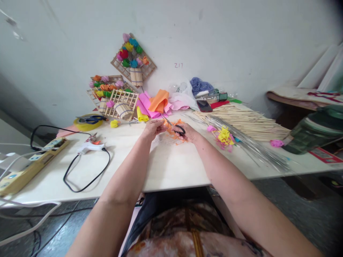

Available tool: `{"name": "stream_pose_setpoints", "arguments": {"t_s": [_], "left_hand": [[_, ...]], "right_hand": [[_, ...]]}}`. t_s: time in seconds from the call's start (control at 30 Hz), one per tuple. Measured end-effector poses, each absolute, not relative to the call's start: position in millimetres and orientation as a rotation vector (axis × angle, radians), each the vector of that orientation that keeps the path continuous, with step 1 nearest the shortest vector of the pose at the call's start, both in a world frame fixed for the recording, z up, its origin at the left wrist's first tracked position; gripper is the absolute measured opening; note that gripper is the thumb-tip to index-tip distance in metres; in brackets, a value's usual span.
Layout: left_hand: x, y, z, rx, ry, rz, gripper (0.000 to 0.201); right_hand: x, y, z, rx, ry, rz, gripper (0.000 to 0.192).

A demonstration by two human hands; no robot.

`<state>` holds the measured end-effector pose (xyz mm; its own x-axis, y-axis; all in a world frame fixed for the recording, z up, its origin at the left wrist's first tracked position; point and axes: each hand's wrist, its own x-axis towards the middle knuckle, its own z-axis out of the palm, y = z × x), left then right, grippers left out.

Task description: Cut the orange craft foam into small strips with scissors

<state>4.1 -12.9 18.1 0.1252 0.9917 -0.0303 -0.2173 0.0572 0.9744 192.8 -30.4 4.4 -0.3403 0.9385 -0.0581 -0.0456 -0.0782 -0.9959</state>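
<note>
My right hand (189, 133) is closed around a pair of scissors (180, 130) with black handles, its blades pointing away and to the left. Thumb and fingers of my left hand (154, 129) are pinched together just left of the blades. Orange crepe paper (166, 125) shows at those fingertips; its exact shape is too small to make out. Beneath and between both hands, orange paper scraps (181, 141) lie scattered on the white table (174, 167).
Behind are folded crepe sheets (159, 101) and flower-decorated lattice panels (134, 60). To the right lie bamboo sticks (246, 119), wires (249, 144), yellow paper flowers (225, 135) and a green bottle (311, 130). On the left are a glue gun (91, 148), tape (87, 123) and a power strip (34, 164).
</note>
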Motion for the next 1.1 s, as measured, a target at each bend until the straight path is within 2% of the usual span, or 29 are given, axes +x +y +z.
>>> {"name": "stream_pose_setpoints", "arguments": {"t_s": [0.5, 0.67, 0.8, 0.97, 1.1], "left_hand": [[4, -13, 19, 1.043, 0.969, 1.201, 0.015], [4, -10, 16, 1.067, 0.962, 1.199, 0.021], [5, -9, 14, 1.094, 0.95, 1.197, 0.024], [7, -11, 15, 1.155, 0.931, 1.155, 0.02], [8, -12, 14, 1.187, 0.902, 1.121, 0.018]], "right_hand": [[191, -36, 11, -1.037, -1.361, 1.517, 0.026], [191, -39, 18, -1.09, -1.381, 1.484, 0.025], [195, -36, 21, -1.165, -1.416, 1.384, 0.02], [201, -22, 13, -1.356, -1.378, 1.058, 0.017], [206, -17, 9, -1.262, -1.351, 1.149, 0.016]]}}
